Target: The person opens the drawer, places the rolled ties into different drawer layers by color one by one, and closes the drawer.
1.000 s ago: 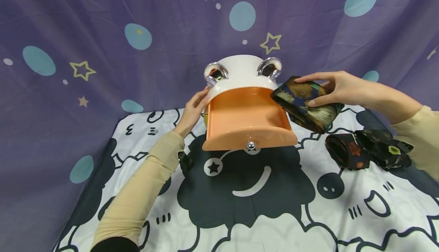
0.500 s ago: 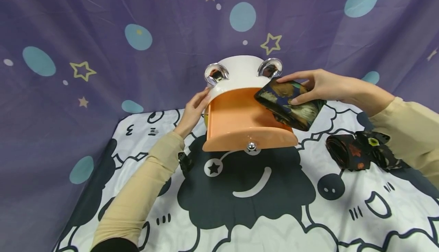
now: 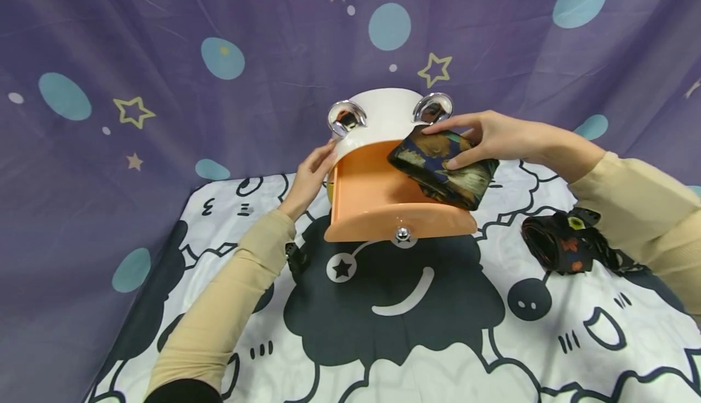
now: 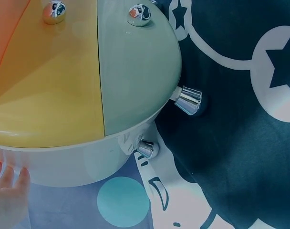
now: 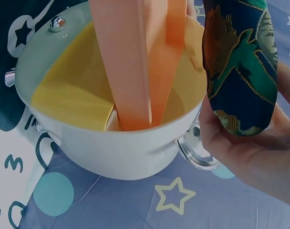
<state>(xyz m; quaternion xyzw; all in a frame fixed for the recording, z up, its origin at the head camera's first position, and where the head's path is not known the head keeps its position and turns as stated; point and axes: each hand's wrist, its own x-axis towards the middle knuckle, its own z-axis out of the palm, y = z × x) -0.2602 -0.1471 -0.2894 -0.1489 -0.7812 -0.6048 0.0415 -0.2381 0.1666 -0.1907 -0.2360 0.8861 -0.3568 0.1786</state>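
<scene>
My right hand [image 3: 504, 138] pinches a folded dark cloth [image 3: 446, 165] with a blue, brown and green pattern, thumb on its face and fingers along the upper edge. It hangs tilted over the right part of an orange drawer [image 3: 361, 184], which is pulled out of a rounded white drawer cabinet [image 3: 383, 108]. In the right wrist view the cloth's rounded edge [image 5: 240, 76] shows beside the cabinet. My left hand [image 3: 308, 184] rests at the cabinet's left side; its fingertips [image 4: 23, 176] lie against the white wall in the left wrist view.
A rolled dark cloth [image 3: 555, 245] with red flowers lies on the sheep-print sheet [image 3: 427, 378] at right, beside more dark fabric partly behind the sleeve. Below the orange drawer sit a yellow drawer [image 4: 54, 86] and a green drawer [image 4: 140, 71]. A purple curtain [image 3: 285, 19] hangs behind.
My right hand has carried the folded cloth leftward, from the drawer's right side to over its opening. My left hand and the drawer have stayed put.
</scene>
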